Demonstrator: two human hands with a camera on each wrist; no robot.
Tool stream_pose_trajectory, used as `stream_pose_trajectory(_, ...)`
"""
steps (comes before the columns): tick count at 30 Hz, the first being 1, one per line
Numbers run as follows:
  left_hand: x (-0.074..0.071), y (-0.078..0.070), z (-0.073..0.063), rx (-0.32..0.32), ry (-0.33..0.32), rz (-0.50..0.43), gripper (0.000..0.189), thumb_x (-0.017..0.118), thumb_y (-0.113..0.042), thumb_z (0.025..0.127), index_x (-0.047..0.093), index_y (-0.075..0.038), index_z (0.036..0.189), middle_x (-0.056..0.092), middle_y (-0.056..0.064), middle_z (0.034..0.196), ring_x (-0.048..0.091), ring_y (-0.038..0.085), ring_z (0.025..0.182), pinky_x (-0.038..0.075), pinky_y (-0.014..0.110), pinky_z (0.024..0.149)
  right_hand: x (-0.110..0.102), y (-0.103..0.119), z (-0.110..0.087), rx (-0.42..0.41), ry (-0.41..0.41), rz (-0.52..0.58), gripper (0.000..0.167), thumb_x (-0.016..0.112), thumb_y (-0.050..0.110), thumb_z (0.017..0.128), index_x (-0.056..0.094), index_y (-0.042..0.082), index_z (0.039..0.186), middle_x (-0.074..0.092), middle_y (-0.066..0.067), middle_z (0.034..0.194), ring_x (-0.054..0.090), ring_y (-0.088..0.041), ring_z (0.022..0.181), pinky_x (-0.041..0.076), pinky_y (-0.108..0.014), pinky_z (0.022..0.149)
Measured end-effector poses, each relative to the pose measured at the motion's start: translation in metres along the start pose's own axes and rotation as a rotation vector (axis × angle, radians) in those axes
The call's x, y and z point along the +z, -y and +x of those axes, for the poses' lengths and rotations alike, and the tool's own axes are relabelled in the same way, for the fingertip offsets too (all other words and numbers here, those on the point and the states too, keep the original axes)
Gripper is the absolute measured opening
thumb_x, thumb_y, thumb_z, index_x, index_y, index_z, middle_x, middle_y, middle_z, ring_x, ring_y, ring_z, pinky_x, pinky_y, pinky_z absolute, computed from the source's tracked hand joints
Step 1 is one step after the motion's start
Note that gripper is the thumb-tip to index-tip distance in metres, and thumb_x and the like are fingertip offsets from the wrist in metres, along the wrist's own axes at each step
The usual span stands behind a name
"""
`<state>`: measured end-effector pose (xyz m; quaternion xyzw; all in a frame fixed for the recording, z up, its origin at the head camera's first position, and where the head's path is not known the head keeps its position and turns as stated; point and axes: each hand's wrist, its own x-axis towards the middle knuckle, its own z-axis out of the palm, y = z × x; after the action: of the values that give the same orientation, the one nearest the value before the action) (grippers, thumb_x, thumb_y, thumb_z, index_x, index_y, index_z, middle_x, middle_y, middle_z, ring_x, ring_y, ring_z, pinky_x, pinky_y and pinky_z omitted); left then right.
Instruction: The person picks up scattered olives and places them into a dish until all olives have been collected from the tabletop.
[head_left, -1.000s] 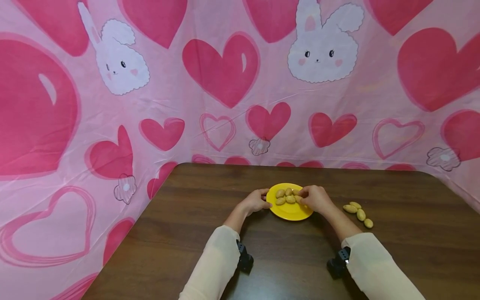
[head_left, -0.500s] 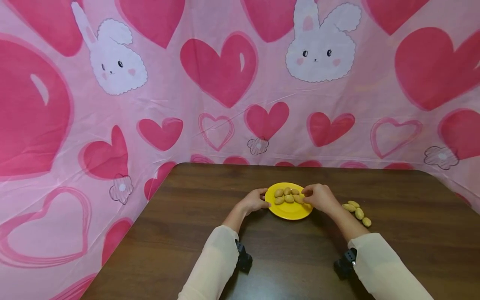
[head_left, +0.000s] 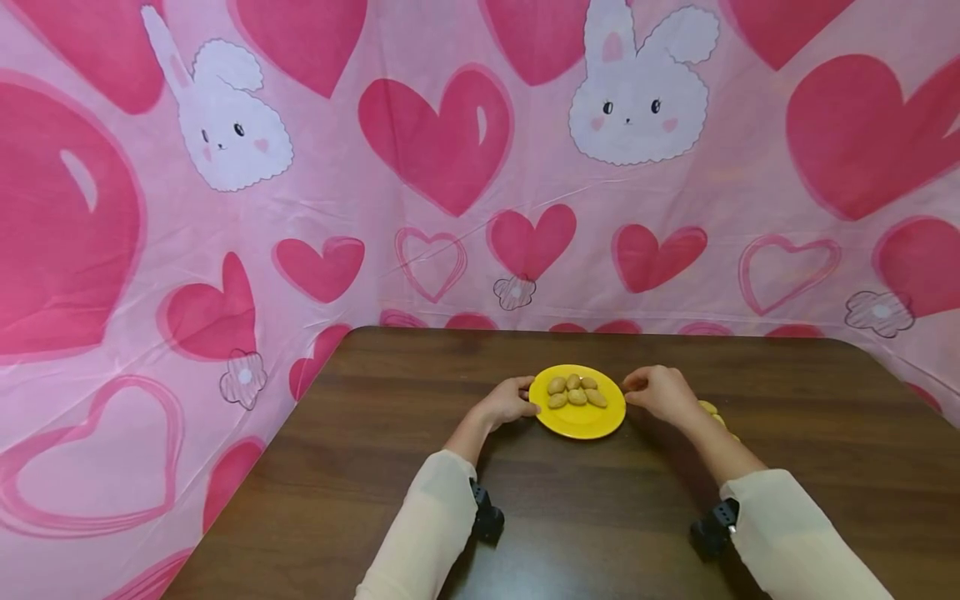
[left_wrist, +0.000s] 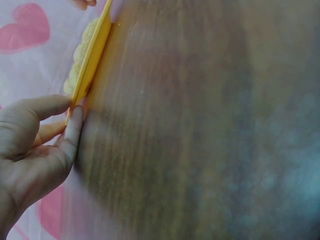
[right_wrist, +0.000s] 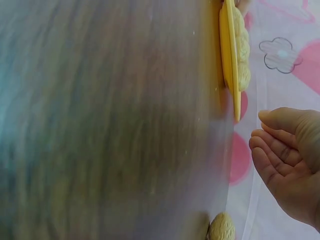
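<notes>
While pinching the left rim of the yellow plate (head_left: 577, 423) on the bench (head_left: 577, 508) with the left hand (head_left: 504, 402), holds the right hand (head_left: 663, 393) empty just off the opposite rim, with fingers (right_wrist: 275, 152) loosely bent. Has six tan nuts (head_left: 577, 397) in two rows on the plate, plus more nuts (head_left: 708, 407) farther right, partly hidden by the right wrist (head_left: 712, 442).

The left sleeve (head_left: 423, 525), at the bottom centre of the frame, was plain pale cream, smooth and loose, and stopped short of the wrist. The right sleeve (head_left: 802, 533), at the lower right, matched it in colour. Just beyond each cuff sat a small, blocky black device: the left wrist camera (head_left: 487, 515) and the right wrist camera (head_left: 711, 528). The left hand (head_left: 504, 402) and right hand (head_left: 663, 393) were bare
</notes>
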<state>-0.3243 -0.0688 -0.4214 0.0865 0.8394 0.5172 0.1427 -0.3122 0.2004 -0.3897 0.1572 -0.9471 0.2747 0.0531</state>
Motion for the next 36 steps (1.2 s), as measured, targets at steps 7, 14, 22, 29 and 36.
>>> stream_pose_trajectory(7, 0.000, 0.000, -0.001, 0.004, -0.003, 0.001, 0.063, 0.065, -0.001, 0.083, 0.037, -0.001, 0.139, 0.055, 0.012, 0.115, 0.052, 0.019, 0.094, 0.048, 0.032, 0.082, -0.007, -0.006, -0.006, -0.004, -0.014, -0.019, 0.021, 0.069, 0.009, 0.079, 0.068, -0.005, 0.095, 0.066, -0.014, 0.087, 0.060, -0.028, 0.079, 0.050, -0.042, 0.072)
stream_pose_trajectory(14, -0.001, 0.000, 0.000, -0.007, -0.005, 0.002, 0.064, 0.066, -0.003, 0.083, 0.037, -0.001, 0.140, 0.055, 0.011, 0.116, 0.051, 0.019, 0.094, 0.047, 0.032, 0.082, -0.015, -0.014, -0.012, 0.017, -0.034, -0.022, 0.021, 0.068, 0.010, 0.080, 0.068, -0.005, 0.095, 0.067, -0.016, 0.089, 0.059, -0.031, 0.082, 0.050, -0.044, 0.073)
stream_pose_trajectory(22, -0.002, -0.002, 0.000, -0.009, -0.003, -0.001, 0.064, 0.066, -0.003, 0.083, 0.037, -0.002, 0.140, 0.055, 0.010, 0.114, 0.051, 0.018, 0.092, 0.047, 0.030, 0.076, -0.021, -0.021, -0.021, 0.036, -0.047, -0.022, 0.021, 0.068, 0.011, 0.080, 0.068, -0.005, 0.095, 0.067, -0.017, 0.089, 0.058, -0.031, 0.081, 0.048, -0.045, 0.073)
stream_pose_trajectory(29, -0.002, -0.002, 0.000, -0.013, 0.001, -0.008, 0.064, 0.066, -0.002, 0.083, 0.037, -0.002, 0.140, 0.055, 0.010, 0.114, 0.051, 0.019, 0.094, 0.048, 0.032, 0.079, -0.027, -0.027, -0.029, 0.054, -0.070, -0.003, 0.023, 0.068, 0.012, 0.080, 0.067, -0.005, 0.096, 0.067, -0.014, 0.086, 0.059, -0.028, 0.077, 0.048, -0.042, 0.067)
stream_pose_trajectory(36, -0.002, -0.001, 0.000, -0.013, 0.003, -0.009, 0.064, 0.066, -0.002, 0.083, 0.037, -0.001, 0.140, 0.055, 0.011, 0.115, 0.051, 0.020, 0.096, 0.047, 0.034, 0.083, -0.034, -0.035, -0.037, 0.094, -0.074, 0.021, 0.024, 0.067, 0.011, 0.081, 0.066, -0.006, 0.098, 0.067, -0.013, 0.085, 0.059, -0.029, 0.078, 0.047, -0.044, 0.071)
